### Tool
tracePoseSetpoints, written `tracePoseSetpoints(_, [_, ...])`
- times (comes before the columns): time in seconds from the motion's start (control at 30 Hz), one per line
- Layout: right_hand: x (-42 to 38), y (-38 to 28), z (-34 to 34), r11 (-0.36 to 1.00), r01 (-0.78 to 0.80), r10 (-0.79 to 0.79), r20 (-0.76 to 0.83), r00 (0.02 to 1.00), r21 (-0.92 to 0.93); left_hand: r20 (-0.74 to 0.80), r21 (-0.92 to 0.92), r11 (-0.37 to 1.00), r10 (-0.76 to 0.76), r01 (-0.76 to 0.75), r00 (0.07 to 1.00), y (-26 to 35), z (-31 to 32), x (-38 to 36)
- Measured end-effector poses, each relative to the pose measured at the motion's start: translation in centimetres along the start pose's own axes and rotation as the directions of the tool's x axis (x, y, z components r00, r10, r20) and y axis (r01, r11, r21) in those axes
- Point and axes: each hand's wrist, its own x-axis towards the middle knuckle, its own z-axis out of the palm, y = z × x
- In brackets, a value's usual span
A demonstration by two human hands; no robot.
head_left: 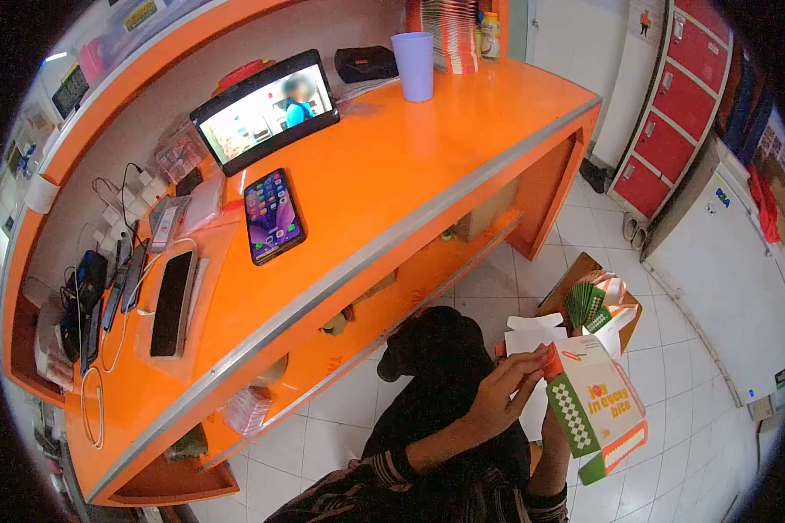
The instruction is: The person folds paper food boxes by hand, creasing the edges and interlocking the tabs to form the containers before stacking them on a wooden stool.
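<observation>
A printed carton in white, green and orange is tilted in front of me, with flaps sticking out at its edges. My left hand has its fingers pressed together at the carton's upper left corner. Lower down, my right hand is at the carton's left side, its fingers mostly hidden behind the box. Behind the carton lies a white sheet or flap. Further back, several folded green and white cartons rest on a brown surface.
An orange counter with a metal edge holds a lit phone, a dark phone, a tablet, a purple cup and cables. Red lockers and a white fridge stand at the right.
</observation>
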Motion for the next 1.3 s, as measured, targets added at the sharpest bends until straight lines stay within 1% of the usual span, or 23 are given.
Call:
tracePoseSetpoints(0.03, [0.0,0.2,-0.2,1.0,0.004,-0.004,-0.003,1.0,-0.023,0.0,-0.001,1.0,0.002,-0.002,1.0,0.5,-0.2,0.2])
tracePoseSetpoints(0.07, [-0.1,0.3,-0.4,0.999,0.009,-0.01,-0.011,1.0,-0.041,0.043,-0.133,0.982,-0.128,0.133,0.991,1.2,-0.6,0.5])
tracePoseSetpoints(0.13, [-0.1,0.5,-0.8,0.998,0.015,-0.016,-0.023,1.0,-0.067,0.103,-0.255,0.93,-0.247,0.266,0.963,1.3,-0.7,0.6])
tracePoseSetpoints(0.2, [0.1,0.8,-1.0,0.995,0.034,-0.037,-0.028,0.999,-0.094,0.124,-0.398,0.877,-0.237,0.267,0.963,0.7,-0.8,0.6])
tracePoseSetpoints(0.23, [0.2,0.9,-1.2,0.993,0.042,-0.046,-0.033,0.998,-0.109,0.124,-0.398,0.878,-0.237,0.267,0.964,0.6,-0.8,0.5])
tracePoseSetpoints(0.3, [0.4,1.2,-1.2,0.987,0.065,-0.071,-0.041,0.997,-0.145,0.095,-0.174,0.979,-0.09,0.105,0.991,0.9,-1.1,0.7])
tracePoseSetpoints(0.33, [0.3,1.3,-1.3,0.983,0.081,-0.088,-0.039,0.995,-0.165,0.096,-0.173,0.979,-0.088,0.104,0.991,1.0,-1.1,0.7])
tracePoseSetpoints(0.4, [0.2,1.6,-1.4,0.961,0.138,-0.149,-0.027,0.989,-0.241,0.067,0.049,0.997,0.063,-0.067,0.996,1.4,-1.0,0.7])
tracePoseSetpoints(0.43, [0.1,1.9,-1.4,0.938,0.175,-0.188,-0.015,0.982,-0.299,0.068,0.05,0.997,0.063,-0.066,0.996,1.6,-1.2,0.7])
tracePoseSetpoints(0.5, [0.0,2.6,-1.6,0.823,0.287,-0.301,0.052,0.952,-0.49,0.183,0.138,0.989,0.027,-0.052,0.983,2.1,-1.7,0.8])
tracePoseSetpoints(0.53, [-0.2,3.1,-1.7,0.726,0.348,-0.356,0.109,0.928,-0.592,0.183,0.138,0.989,0.027,-0.053,0.983,2.1,-1.8,0.8])
tracePoseSetpoints(0.6, [-0.3,3.7,-1.9,0.484,0.451,-0.435,0.242,0.867,-0.749,0.265,0.291,0.952,0.02,-0.1,0.964,2.1,-2.1,0.7])
tracePoseSetpoints(0.63, [-0.3,3.7,-1.8,0.416,0.472,-0.446,0.278,0.851,-0.777,0.265,0.291,0.952,0.021,-0.1,0.964,2.1,-2.2,0.6])
tracePoseSetpoints(0.67, [-0.2,3.5,-1.7,0.345,0.491,-0.457,0.313,0.832,-0.8,0.289,0.234,0.972,-0.05,-0.02,0.956,2.1,-2.2,0.5])
tracePoseSetpoints(0.7, [-0.1,3.1,-1.5,0.757,0.302,-0.262,0.155,0.953,-0.58,0.316,0.179,0.982,-0.119,0.064,0.941,2.2,-2.2,0.4])
tracePoseSetpoints(0.73, [0.1,2.6,-1.3,0.977,0.042,-0.046,-0.016,0.999,-0.209,0.316,0.179,0.982,-0.12,0.065,0.941,2.3,-2.3,0.6])
tracePoseSetpoints(0.77, [0.2,2.3,-1.5,0.993,-0.031,0.026,-0.041,0.999,-0.116,0.253,0.156,0.988,-0.057,0.017,0.966,2.6,-2.4,1.0])
tracePoseSetpoints(0.8, [0.1,2.1,-1.8,0.989,-0.02,0.018,-0.017,1.0,-0.146,0.188,0.136,0.99,0.007,-0.033,0.982,2.7,-2.4,1.1])
tracePoseSetpoints(0.9, [0.0,1.9,-2.3,0.986,-0.01,0.014,0.024,1.0,-0.167,0.121,0.084,0.997,-0.011,0.0,0.993,2.5,-2.2,1.1])
tracePoseSetpoints(1.03, [0.2,1.9,-2.7,0.986,-0.021,0.029,0.041,0.999,-0.163,0.145,0.1,0.994,0.031,-0.046,0.989,2.9,-2.5,1.3])
tracePoseSetpoints(1.13, [0.3,1.9,-2.8,0.986,-0.028,0.039,0.062,0.997,-0.163,0.232,0.145,0.989,0.002,-0.037,0.973,2.7,-2.5,1.1])
tracePoseSetpoints(1.2, [0.2,1.9,-2.7,0.987,-0.031,0.044,0.08,0.996,-0.16,0.259,0.253,0.966,-0.011,-0.057,0.966,3.0,-2.8,1.2])
tracePoseSetpoints(1.3, [0.1,1.7,-2.5,0.987,-0.039,0.056,0.107,0.993,-0.153,0.245,0.318,0.942,0.031,-0.11,0.969,3.0,-3.0,1.2])
